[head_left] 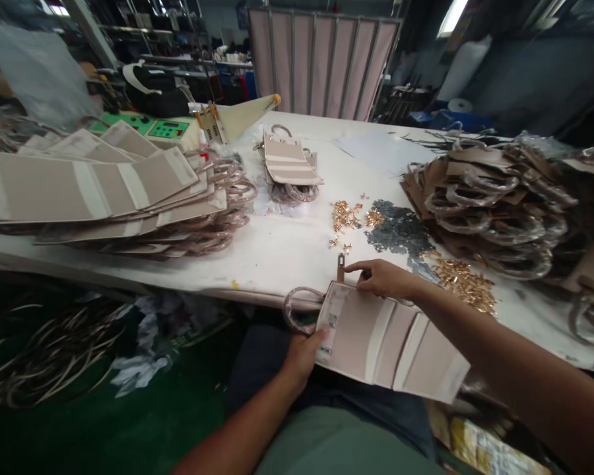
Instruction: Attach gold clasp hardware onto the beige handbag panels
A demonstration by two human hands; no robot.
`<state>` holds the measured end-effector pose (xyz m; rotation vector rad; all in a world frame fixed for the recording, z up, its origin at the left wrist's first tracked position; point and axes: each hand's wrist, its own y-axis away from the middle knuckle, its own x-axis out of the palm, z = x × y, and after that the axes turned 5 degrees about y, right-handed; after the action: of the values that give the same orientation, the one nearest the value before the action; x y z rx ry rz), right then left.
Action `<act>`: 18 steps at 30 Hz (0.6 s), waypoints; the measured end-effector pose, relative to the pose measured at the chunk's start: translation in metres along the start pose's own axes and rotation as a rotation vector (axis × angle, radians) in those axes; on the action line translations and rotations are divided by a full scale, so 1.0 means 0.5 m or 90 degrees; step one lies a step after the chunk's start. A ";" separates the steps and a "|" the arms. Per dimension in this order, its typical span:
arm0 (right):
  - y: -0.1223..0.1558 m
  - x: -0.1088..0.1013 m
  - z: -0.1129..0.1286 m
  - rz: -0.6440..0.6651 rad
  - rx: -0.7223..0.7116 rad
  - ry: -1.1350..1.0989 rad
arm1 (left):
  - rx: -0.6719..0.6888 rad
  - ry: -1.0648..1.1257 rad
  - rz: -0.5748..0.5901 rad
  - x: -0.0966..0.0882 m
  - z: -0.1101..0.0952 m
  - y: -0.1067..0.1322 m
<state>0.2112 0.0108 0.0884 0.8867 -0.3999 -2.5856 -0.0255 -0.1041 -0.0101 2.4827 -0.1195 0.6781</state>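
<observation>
My left hand [304, 353] grips the left edge of a flat beige bag panel [356, 323], thumb on its top face. This panel has pale cross bands and rests tilted at the table's front edge, over my lap. A plastic-wrapped loop handle [297, 307] sticks out on its left side. At the panel's upper edge, a narrow strap tab [341, 269] with a metal piece at its tip points away from me. My right hand [383, 278] reaches over the panel. Its index finger extends to the tab, while the other fingers curl around something dark, too small to make out.
On the white table [287, 244] lie gold metal fittings [465, 284] and a heap of thin dark pieces [398, 227]. Stacked bag panels [143, 181] stand left, wrapped-handle bags [495, 191] right, and a smaller stack [290, 161] behind. A green-panelled machine [165, 128] sits back left.
</observation>
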 end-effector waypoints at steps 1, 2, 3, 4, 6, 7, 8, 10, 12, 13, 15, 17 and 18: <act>-0.011 0.004 -0.005 -0.019 0.002 0.023 | -0.012 0.020 -0.003 0.001 0.004 -0.005; -0.016 0.007 -0.006 -0.045 -0.002 0.051 | -0.025 0.039 -0.004 0.003 0.006 -0.008; -0.015 0.010 -0.004 -0.084 -0.010 0.080 | -0.033 0.055 -0.005 0.005 0.007 -0.009; -0.007 0.011 0.002 -0.131 -0.021 0.105 | -0.039 0.067 -0.009 0.008 0.007 -0.010; 0.024 0.014 0.025 -0.248 -0.050 0.122 | -0.045 0.077 -0.027 0.016 0.006 -0.011; 0.045 0.017 0.040 -0.307 -0.071 0.105 | -0.046 0.076 -0.040 0.020 0.005 -0.010; 0.066 0.023 0.056 -0.364 -0.101 0.064 | -0.046 0.073 -0.055 0.025 0.004 -0.010; 0.103 0.043 0.082 -0.464 -0.154 -0.082 | -0.047 0.073 -0.083 0.035 0.003 -0.009; 0.120 0.077 0.095 -0.494 -0.199 -0.281 | -0.049 0.080 -0.103 0.046 0.001 -0.008; 0.121 0.097 0.094 -0.483 -0.209 -0.372 | -0.052 0.084 -0.109 0.051 -0.001 -0.008; 0.109 0.135 0.083 -0.451 -0.208 -0.501 | -0.055 0.090 -0.114 0.060 -0.005 -0.009; 0.087 0.162 0.064 -0.454 -0.209 -0.581 | -0.052 0.094 -0.114 0.067 -0.008 -0.011; 0.076 0.170 0.054 -0.464 -0.214 -0.614 | -0.052 0.098 -0.114 0.070 -0.009 -0.012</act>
<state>0.1418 -0.0565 0.0785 -0.4988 0.1851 -3.4542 0.0041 -0.0944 0.0072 2.3205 0.1298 0.7672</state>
